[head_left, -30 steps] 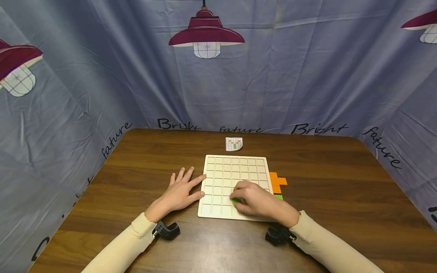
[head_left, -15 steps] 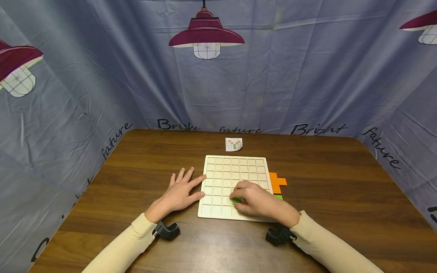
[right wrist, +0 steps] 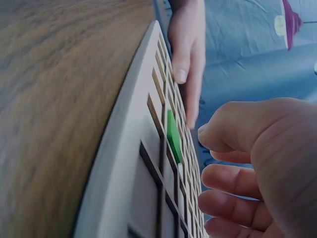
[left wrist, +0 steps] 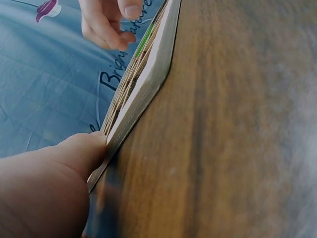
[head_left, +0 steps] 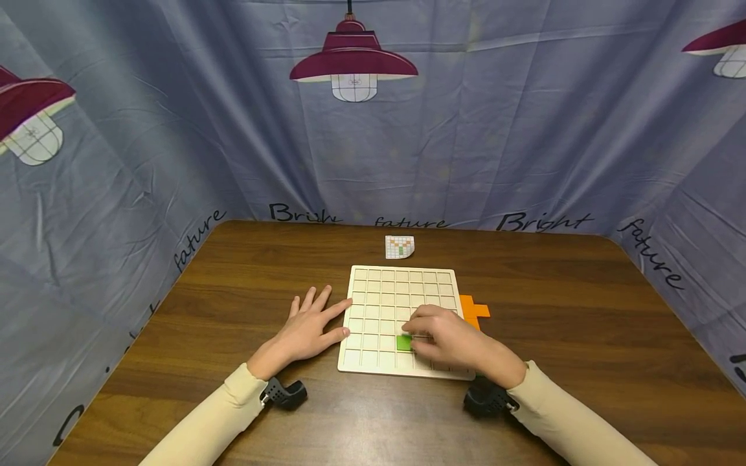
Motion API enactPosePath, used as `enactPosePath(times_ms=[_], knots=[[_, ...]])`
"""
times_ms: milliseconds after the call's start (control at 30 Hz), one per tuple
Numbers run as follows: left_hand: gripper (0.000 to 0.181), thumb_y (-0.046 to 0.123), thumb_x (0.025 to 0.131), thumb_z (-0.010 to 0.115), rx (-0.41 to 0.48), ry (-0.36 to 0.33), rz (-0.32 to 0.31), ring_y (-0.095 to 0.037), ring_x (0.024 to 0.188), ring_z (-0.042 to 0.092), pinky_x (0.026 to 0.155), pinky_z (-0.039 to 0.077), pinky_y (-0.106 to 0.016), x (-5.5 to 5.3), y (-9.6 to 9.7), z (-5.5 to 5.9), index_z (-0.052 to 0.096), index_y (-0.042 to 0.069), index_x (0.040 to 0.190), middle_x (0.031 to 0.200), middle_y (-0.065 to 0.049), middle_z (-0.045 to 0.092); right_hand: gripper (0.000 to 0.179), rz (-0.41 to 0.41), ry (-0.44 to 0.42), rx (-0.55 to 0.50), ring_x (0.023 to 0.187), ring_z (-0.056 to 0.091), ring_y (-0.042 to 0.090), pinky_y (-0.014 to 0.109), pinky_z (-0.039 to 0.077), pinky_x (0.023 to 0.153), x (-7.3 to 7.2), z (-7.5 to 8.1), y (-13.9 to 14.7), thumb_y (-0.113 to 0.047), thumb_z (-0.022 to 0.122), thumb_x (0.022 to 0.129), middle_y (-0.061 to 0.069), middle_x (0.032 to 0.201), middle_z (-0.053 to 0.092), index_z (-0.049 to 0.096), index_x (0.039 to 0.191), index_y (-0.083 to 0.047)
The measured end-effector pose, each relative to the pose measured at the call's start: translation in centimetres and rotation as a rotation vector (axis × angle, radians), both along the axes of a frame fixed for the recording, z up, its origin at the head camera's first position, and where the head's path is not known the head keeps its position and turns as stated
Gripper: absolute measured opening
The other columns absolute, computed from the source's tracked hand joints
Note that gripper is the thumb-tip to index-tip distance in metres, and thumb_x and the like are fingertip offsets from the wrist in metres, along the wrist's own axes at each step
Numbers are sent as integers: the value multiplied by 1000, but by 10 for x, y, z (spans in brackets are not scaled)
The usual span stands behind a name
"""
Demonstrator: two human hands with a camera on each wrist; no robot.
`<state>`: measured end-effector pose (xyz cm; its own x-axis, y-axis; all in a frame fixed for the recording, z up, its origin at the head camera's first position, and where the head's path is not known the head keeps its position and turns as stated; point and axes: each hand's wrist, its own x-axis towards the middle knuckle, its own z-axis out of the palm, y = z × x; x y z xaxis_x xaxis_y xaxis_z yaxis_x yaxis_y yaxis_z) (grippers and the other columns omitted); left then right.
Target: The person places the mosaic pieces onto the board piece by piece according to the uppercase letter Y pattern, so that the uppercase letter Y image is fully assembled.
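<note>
A pale wooden grid board [head_left: 373, 310] lies on the table, and one green square tile [head_left: 403, 343] sits in a cell of its lower middle, also plain in the right wrist view as a green tile [right wrist: 173, 136] among vacant cells. My right hand [head_left: 447, 335] hovers just right of and above that tile, fingers loosely bent, with nothing between thumb and fingertips. Spread flat on the table, my left hand [head_left: 307, 329] touches the board's left edge with its thumb and index finger. The left wrist view shows that thumb [left wrist: 84, 151] against the edge.
Orange tiles [head_left: 469, 307] lie against the board's right side, partly behind the right hand. Beyond the board is a small paper card [head_left: 399, 247] printed with a coloured grid pattern. A grey-blue curtain [head_left: 495, 129] hangs around the wooden table [head_left: 542, 291].
My right hand has let go of the green tile and moved slightly right and up, so the tile now shows. The green piece by the board's right edge is now hidden. My left hand stays put.
</note>
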<state>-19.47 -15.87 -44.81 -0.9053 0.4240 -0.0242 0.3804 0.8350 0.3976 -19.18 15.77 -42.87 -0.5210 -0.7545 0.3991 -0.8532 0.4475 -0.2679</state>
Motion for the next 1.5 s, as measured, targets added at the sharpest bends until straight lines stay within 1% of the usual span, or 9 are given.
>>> enactPosePath(times_ms=[133, 300, 533, 700, 833, 967, 1233, 1333, 1500], knots=[[59, 49, 102, 56, 2, -1, -2, -55, 155, 10, 116, 8, -79, 0, 0, 0, 44, 30, 156, 168, -24, 21, 21, -46, -15, 0, 80, 64, 13, 23, 54, 70, 1, 3, 12, -5, 77, 83, 3, 94, 71, 78, 103, -5], [59, 49, 102, 56, 7, -8, 9, -54, 155, 9, 116, 7, -79, 0, -2, 0, 43, 30, 157, 169, -24, 20, 21, -108, -50, 4, 79, 64, 12, 23, 54, 68, 4, 7, 31, -5, 75, 85, 3, 97, 71, 78, 106, -4], [59, 49, 102, 56, 4, -8, 13, -54, 155, 9, 117, 7, -79, 0, -4, 0, 43, 30, 157, 169, -24, 20, 22, -180, -15, 22, 81, 64, 12, 27, 55, 70, 11, 7, 56, -6, 78, 81, 1, 97, 72, 78, 103, -7], [59, 48, 102, 56, 5, -2, 14, -55, 154, 10, 116, 7, -79, 1, -6, 0, 43, 29, 157, 168, -25, 20, 24, -235, -35, 42, 79, 61, 10, 24, 53, 68, 16, 7, 70, -8, 81, 79, -1, 98, 70, 78, 103, -7], [59, 47, 102, 57, 8, -8, 22, -55, 154, 9, 117, 7, -79, 2, -7, 0, 43, 29, 157, 168, -25, 20, 26, -272, -45, 68, 83, 63, 10, 27, 55, 71, 17, 4, 79, -9, 81, 79, 0, 100, 71, 78, 105, -7], [59, 47, 102, 57, 11, -4, 20, -55, 154, 10, 117, 7, -79, 2, -7, 0, 43, 29, 157, 168, -25, 20, 27, -291, -55, 77, 82, 63, 11, 26, 55, 70, 17, 2, 85, -6, 81, 79, 1, 100, 71, 78, 106, -7], [59, 47, 102, 57, 8, 4, 11, -56, 154, 10, 116, 8, -79, 2, -4, 0, 44, 29, 156, 168, -25, 21, 24, -302, -96, 94, 76, 54, 5, 22, 48, 64, 16, -5, 90, -7, 82, 79, -2, 94, 69, 78, 103, -8], [59, 47, 102, 57, 12, 3, 8, -56, 154, 10, 116, 7, -79, 2, -3, 1, 44, 29, 156, 168, -25, 21, 23, -300, -86, 88, 75, 52, 4, 21, 47, 63, 16, -7, 91, -6, 83, 78, -3, 92, 67, 78, 100, -9], [59, 47, 102, 57, 15, -6, 13, -54, 155, 9, 117, 7, -79, 1, -3, 2, 43, 29, 157, 169, -24, 20, 23, -286, -69, 73, 75, 54, 4, 22, 49, 64, 16, -7, 92, -5, 84, 77, -3, 92, 68, 78, 99, -11]])
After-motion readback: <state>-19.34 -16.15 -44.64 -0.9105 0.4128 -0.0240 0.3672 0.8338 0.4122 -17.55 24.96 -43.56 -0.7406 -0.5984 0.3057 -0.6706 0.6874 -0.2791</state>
